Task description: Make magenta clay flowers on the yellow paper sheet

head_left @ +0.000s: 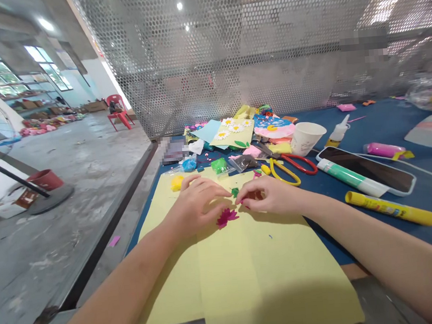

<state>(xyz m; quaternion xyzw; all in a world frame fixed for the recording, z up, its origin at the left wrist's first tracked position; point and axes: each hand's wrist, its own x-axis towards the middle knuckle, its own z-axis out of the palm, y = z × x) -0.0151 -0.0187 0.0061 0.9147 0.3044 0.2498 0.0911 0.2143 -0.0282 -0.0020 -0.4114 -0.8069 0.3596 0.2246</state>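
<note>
A magenta flower shape (227,218) lies on the pale yellow paper (232,275). My left hand (199,203) rests on the paper to its left, fingers apart, with the thumb at the flower's upper edge; I cannot tell whether it presses on it. Just above the flower is a small dark green piece (235,192), near my left index fingertip. On the right, the thumb and fingertips of my right hand (269,195) are pinched together on a small magenta piece (243,203), mostly hidden by the fingers.
Beyond the hands lie yellow clay (177,183), a green clay packet (220,166) and scissors (286,169). A paper cup (307,137), glue bottle (338,133), phone (369,167), white-green tube (352,177) and yellow tube (392,209) stand or lie right. Perforated metal (230,56) rises behind.
</note>
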